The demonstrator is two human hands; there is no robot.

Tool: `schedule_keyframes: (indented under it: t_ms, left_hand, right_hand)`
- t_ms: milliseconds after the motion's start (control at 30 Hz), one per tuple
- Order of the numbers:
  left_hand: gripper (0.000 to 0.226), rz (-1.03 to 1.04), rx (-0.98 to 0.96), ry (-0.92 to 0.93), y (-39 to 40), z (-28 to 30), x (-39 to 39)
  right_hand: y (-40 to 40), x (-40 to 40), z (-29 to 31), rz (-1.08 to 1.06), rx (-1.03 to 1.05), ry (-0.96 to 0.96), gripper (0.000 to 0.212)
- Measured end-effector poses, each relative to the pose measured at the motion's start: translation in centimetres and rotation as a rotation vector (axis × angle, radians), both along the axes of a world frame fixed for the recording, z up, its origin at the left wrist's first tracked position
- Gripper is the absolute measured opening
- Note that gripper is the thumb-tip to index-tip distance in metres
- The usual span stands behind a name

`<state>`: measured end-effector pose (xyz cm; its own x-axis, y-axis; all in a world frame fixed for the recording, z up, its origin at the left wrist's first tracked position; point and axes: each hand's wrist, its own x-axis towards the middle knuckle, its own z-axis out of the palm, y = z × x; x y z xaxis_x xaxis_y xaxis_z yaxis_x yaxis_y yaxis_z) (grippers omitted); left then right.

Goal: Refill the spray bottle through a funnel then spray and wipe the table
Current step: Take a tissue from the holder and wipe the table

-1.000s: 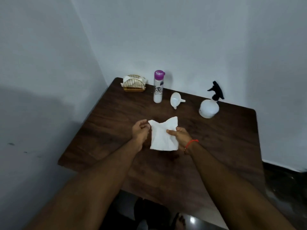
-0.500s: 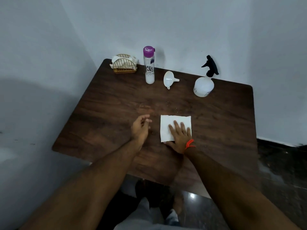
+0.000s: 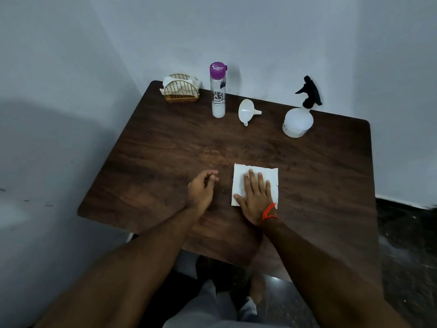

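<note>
A white paper napkin (image 3: 272, 178) lies flat on the dark wooden table (image 3: 319, 174). My right hand (image 3: 256, 195) presses down on it, palm flat and fingers spread. My left hand (image 3: 202, 189) hovers just left of the napkin, loosely curled and holding nothing. At the back of the table stand a white spray bottle with a black trigger head (image 3: 299, 117), a white funnel lying on its side (image 3: 247, 111) and a tall clear bottle with a purple cap (image 3: 218, 91). Small droplets or crumbs dot the wood beyond the napkin.
A gold wire napkin holder (image 3: 181, 92) with napkins sits at the back left corner. White walls close in behind and on the left. Dark floor shows at the right, and my legs below the table's near edge.
A second ago both hands held the napkin up, unfolding it. It now lies flat on the table under my right hand, and my left hand has let go.
</note>
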<state>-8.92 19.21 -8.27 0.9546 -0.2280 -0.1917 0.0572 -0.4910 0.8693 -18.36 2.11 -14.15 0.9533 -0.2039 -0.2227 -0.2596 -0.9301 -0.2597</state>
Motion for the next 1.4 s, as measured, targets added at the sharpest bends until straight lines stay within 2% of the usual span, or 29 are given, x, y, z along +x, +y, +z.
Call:
schedule_keyframes:
  t_ms: [233,500,767,967,1100,1233,1400]
  left_hand:
    - [0.021,0.017,0.002,0.033,0.7,-0.4,0.4]
    - [0.021,0.026,-0.021,0.070,1.7,-0.6,1.2]
    - [0.021,0.045,-0.037,0.077,2.5,-0.8,2.5]
    - [0.023,0.062,-0.047,0.072,3.0,-0.5,3.5]
    - [0.022,0.091,-0.053,0.047,3.4,-0.3,4.4]
    - [0.021,0.108,-0.064,-0.012,4.3,-0.8,5.2]
    - [0.019,0.150,-0.051,-0.070,5.5,-0.7,6.2]
  right_hand:
    - [0.1,0.4,-0.9,-0.072,-0.066,-0.016,0.068]
    - [-4.7,1.9,-1.3,-0.332,-0.078,-0.074,0.074]
    - [-4.6,5.9,-1.8,-0.413,-0.106,-0.068,0.072]
    - [-1.9,10.4,-1.9,-0.335,-0.117,-0.091,0.068]
    - [0.8,13.6,-1.7,-0.199,-0.073,-0.133,0.069]
    - [5.2,16.2,-1.9,-0.005,-0.035,-0.168,0.069]
    - [10.9,15.8,-1.9,0.367,-0.017,-0.194,0.073]
